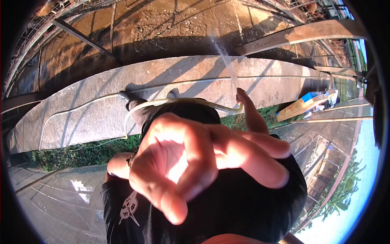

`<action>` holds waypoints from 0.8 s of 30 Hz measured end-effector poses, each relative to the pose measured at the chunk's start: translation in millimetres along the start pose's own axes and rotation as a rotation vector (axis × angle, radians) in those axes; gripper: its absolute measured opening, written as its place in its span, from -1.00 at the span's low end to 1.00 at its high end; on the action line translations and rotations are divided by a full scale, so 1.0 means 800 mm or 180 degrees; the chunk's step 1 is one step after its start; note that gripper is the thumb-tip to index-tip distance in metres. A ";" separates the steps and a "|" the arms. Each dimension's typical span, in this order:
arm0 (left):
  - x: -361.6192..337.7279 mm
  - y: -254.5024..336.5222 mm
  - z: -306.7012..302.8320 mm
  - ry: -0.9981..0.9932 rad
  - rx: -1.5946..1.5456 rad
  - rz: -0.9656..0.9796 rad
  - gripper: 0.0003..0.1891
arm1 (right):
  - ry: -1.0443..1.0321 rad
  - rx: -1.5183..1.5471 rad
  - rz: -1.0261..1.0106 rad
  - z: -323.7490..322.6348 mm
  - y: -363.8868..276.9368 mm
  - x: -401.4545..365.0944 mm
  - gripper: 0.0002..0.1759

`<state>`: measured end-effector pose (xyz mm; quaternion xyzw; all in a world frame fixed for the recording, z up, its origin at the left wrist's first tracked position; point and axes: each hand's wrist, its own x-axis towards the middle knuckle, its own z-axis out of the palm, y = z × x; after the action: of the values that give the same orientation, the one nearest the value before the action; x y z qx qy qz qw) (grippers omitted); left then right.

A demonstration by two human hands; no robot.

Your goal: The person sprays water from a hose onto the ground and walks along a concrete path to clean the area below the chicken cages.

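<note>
Close to the camera, my left hand (199, 150) is raised with its palm partly sunlit. Its thumb and index finger curl into a ring, and other fingers stretch out to the right. I see nothing held in it. Farther out, my right hand (240, 97) is closed around the end of a pale green hose (174, 101). A jet of water (229, 67) sprays forward from it onto the ground beyond the walkway. The hose bends leftward across my legs and drops toward the plants. Much of my body is hidden behind the left hand.
I stand on a concrete walkway (109, 81), with another length of hose (183, 83) lying along it. Wooden beams (308, 33) cross the far side above brown, wet-looking ground (174, 30). Low green plants (85, 152) border the near edge. A torn sack (304, 105) lies at right.
</note>
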<state>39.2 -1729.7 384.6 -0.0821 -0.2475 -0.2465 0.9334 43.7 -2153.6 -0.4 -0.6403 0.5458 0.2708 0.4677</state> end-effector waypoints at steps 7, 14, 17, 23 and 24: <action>-0.058 0.067 -0.130 0.1994 0.2272 0.0234 -0.96 | 0.0112 -0.0064 -0.0019 0.009 0.002 -0.020 -0.64; -0.218 0.145 -0.296 0.3841 0.3492 0.0245 -0.85 | 0.0273 -0.0071 -0.0164 0.021 0.011 -0.022 -0.59; -0.309 0.166 -0.352 0.4440 0.3569 0.0479 -0.78 | 0.0306 -0.0040 -0.0349 0.023 0.016 -0.015 -0.57; -0.490 0.169 -0.424 0.5439 0.6284 -0.0760 -0.74 | 0.0430 -0.0086 -0.0393 0.030 0.009 -0.029 -0.55; -0.480 0.158 -0.404 0.5911 0.6129 -0.1035 -0.72 | 0.0427 -0.0088 -0.0371 0.030 0.010 -0.026 -0.56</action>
<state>-51.6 -1548.4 -91.8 0.8269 0.3910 -0.0471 0.4013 34.5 -2122.3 5.2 -0.6941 0.5339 0.2071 0.4362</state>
